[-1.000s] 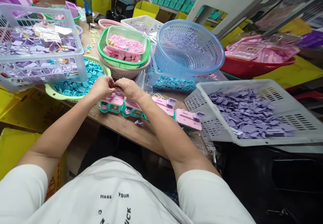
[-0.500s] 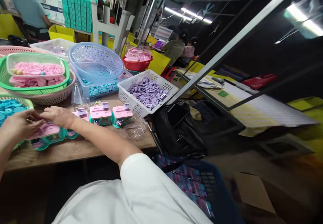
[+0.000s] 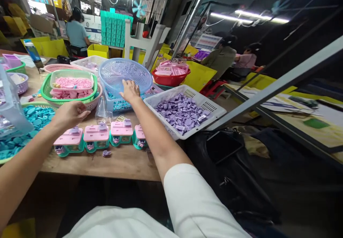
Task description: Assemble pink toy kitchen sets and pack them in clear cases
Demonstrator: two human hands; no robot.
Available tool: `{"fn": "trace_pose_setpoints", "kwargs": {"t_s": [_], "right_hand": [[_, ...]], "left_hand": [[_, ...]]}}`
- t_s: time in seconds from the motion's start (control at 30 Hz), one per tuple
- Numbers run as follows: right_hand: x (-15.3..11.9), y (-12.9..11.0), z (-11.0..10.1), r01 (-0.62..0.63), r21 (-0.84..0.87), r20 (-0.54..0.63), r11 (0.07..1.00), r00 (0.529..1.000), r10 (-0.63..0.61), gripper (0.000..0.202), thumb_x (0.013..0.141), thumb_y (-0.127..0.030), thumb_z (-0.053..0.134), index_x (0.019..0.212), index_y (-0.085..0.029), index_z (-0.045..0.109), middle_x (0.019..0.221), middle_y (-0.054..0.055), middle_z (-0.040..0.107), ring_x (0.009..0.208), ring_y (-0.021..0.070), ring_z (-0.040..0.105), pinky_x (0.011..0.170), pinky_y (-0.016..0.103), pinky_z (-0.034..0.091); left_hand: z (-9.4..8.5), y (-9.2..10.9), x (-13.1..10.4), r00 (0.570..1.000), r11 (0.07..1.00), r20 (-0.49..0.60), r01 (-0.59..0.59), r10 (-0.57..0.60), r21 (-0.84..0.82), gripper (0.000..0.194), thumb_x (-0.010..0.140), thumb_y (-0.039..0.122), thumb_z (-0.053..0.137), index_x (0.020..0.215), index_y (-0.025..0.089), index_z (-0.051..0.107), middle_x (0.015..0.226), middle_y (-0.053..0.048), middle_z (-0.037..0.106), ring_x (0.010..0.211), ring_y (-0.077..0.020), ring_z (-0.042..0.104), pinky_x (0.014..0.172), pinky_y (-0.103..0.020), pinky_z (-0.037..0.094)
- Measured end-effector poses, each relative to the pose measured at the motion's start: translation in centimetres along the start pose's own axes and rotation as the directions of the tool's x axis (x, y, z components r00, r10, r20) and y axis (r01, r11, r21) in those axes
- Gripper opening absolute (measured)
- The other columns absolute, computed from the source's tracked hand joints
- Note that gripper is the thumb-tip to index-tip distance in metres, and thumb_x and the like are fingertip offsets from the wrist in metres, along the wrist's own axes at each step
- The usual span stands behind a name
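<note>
My right hand (image 3: 130, 90) reaches over the near side of the round blue basket (image 3: 125, 74), its fingers spread. Over the table, in front of the green basket (image 3: 46, 88), hangs my left hand (image 3: 71, 113), fingers loosely curled and apart with nothing visible between them. Several pink and teal toy pieces stand in a row: one (image 3: 70, 140) below my left hand, others (image 3: 96, 137) (image 3: 121, 132) further right, and one (image 3: 139, 137) partly behind my right forearm. A small purple part (image 3: 106, 153) lies in front of the row.
A white basket of purple parts (image 3: 182, 113) stands right of my right arm, with a black bag (image 3: 227, 166) beyond it. Left are turquoise parts (image 3: 40, 118) in a basket and a translucent blue container (image 3: 13, 105). Seated people are in the background.
The view has swung left. My hands have parted from the leftmost toy piece; my right hand has moved out to the blue basket and opened. The small purple part on the table now shows.
</note>
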State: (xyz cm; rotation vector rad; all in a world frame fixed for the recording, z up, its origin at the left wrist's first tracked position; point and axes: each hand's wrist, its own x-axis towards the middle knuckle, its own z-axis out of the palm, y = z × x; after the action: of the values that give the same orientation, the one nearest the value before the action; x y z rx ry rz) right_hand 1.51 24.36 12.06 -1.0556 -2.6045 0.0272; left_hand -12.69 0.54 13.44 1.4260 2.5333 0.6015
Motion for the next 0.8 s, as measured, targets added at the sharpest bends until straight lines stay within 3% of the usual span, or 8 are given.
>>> {"fn": "trace_pose_setpoints", "kwargs": {"t_s": [0.1, 0.17, 0.3, 0.4, 0.53, 0.63, 0.7, 0.8], "right_hand": [[1.9, 3.5, 0.9, 0.072, -0.094, 0.2, 0.993, 0.978, -0.052, 0.039, 0.093, -0.032, 0.069, 0.126, -0.014, 0.066, 0.122, 0.019, 0.069, 0.118, 0.0322, 0.06, 0.106, 0.052, 0.04], [2.4, 4.6, 1.3, 0.146, -0.092, 0.24, 0.985, 0.963, -0.12, 0.024, 0.093, -0.029, 0.067, 0.113, -0.016, 0.072, 0.117, 0.015, 0.071, 0.11, 0.0277, 0.064, 0.1, 0.044, 0.044], [2.3, 6.6, 0.1, 0.239, -0.12, 0.088, 0.964, 0.969, -0.229, 0.023, 0.093, -0.012, 0.056, 0.113, -0.013, 0.068, 0.128, 0.018, 0.063, 0.117, 0.0276, 0.058, 0.098, 0.038, 0.045], [1.2, 9.2, -2.8, 0.266, -0.165, -0.092, 0.95, 0.954, -0.284, 0.019, 0.093, -0.012, 0.052, 0.107, -0.013, 0.066, 0.118, 0.019, 0.064, 0.112, 0.0302, 0.058, 0.096, 0.042, 0.047], [-3.0, 12.9, -9.5, 0.256, -0.234, -0.282, 0.938, 0.905, -0.318, 0.022, 0.101, -0.032, 0.045, 0.104, -0.019, 0.063, 0.109, 0.015, 0.064, 0.107, 0.0306, 0.059, 0.092, 0.047, 0.049], [-7.6, 15.1, -14.0, 0.151, -0.357, -0.312, 0.922, 0.911, -0.27, 0.032, 0.103, -0.047, 0.039, 0.098, -0.025, 0.062, 0.099, 0.015, 0.064, 0.098, 0.0294, 0.062, 0.083, 0.045, 0.05], [-10.4, 16.5, -15.4, 0.098, -0.436, -0.282, 0.894, 0.929, -0.24, 0.037, 0.102, -0.054, 0.036, 0.092, -0.028, 0.061, 0.093, 0.016, 0.063, 0.088, 0.0282, 0.064, 0.073, 0.044, 0.048], [-13.1, 18.0, -15.0, 0.064, -0.512, -0.172, 0.857, 0.969, -0.175, 0.032, 0.102, -0.05, 0.038, 0.093, -0.029, 0.06, 0.09, 0.014, 0.063, 0.081, 0.028, 0.063, 0.061, 0.042, 0.044]], "left_hand": [[2.2, 2.7, 4.3, 0.988, 0.988, -0.046, -0.148, 0.15, 0.036, 0.018, 0.078, 0.039, 0.066, 0.08, 0.022, 0.072, 0.081, -0.008, 0.077, 0.073, -0.0249, 0.069, 0.057, -0.029, 0.044], [3.8, 4.2, 7.3, 0.971, 0.973, -0.071, -0.225, 0.228, 0.048, 0.017, 0.078, 0.037, 0.066, 0.081, 0.022, 0.074, 0.085, -0.009, 0.078, 0.076, -0.0251, 0.07, 0.062, -0.029, 0.047], [6.2, 6.3, 12.0, 0.965, 0.966, -0.073, -0.245, 0.25, 0.08, 0.018, 0.081, 0.031, 0.064, 0.087, 0.019, 0.076, 0.094, -0.011, 0.078, 0.089, -0.0277, 0.071, 0.072, -0.031, 0.051], [7.4, 7.4, 14.6, 0.971, 0.969, -0.051, -0.229, 0.234, 0.097, 0.019, 0.081, 0.027, 0.063, 0.087, 0.016, 0.077, 0.094, -0.015, 0.077, 0.091, -0.0316, 0.072, 0.076, -0.035, 0.052], [9.1, 8.4, 17.6, 0.962, 0.948, 0.019, -0.27, 0.271, 0.166, 0.022, 0.081, 0.024, 0.06, 0.086, 0.013, 0.078, 0.091, -0.019, 0.075, 0.09, -0.0348, 0.071, 0.077, -0.039, 0.052], [10.6, 9.1, 19.8, 0.94, 0.921, 0.122, -0.337, 0.318, 0.194, 0.023, 0.078, 0.019, 0.06, 0.089, 0.012, 0.078, 0.093, -0.02, 0.075, 0.092, -0.0347, 0.069, 0.081, -0.04, 0.052], [11.5, 9.6, 21.2, 0.911, 0.904, 0.202, -0.393, 0.359, 0.168, 0.025, 0.074, 0.016, 0.061, 0.09, 0.013, 0.079, 0.096, -0.018, 0.076, 0.093, -0.0328, 0.069, 0.085, -0.039, 0.051], [12.9, 10.4, 22.8, 0.83, 0.862, 0.342, -0.498, 0.441, 0.097, 0.035, 0.069, 0.012, 0.063, 0.098, 0.021, 0.081, 0.106, -0.01, 0.078, 0.098, -0.0257, 0.068, 0.092, -0.033, 0.05]]}}
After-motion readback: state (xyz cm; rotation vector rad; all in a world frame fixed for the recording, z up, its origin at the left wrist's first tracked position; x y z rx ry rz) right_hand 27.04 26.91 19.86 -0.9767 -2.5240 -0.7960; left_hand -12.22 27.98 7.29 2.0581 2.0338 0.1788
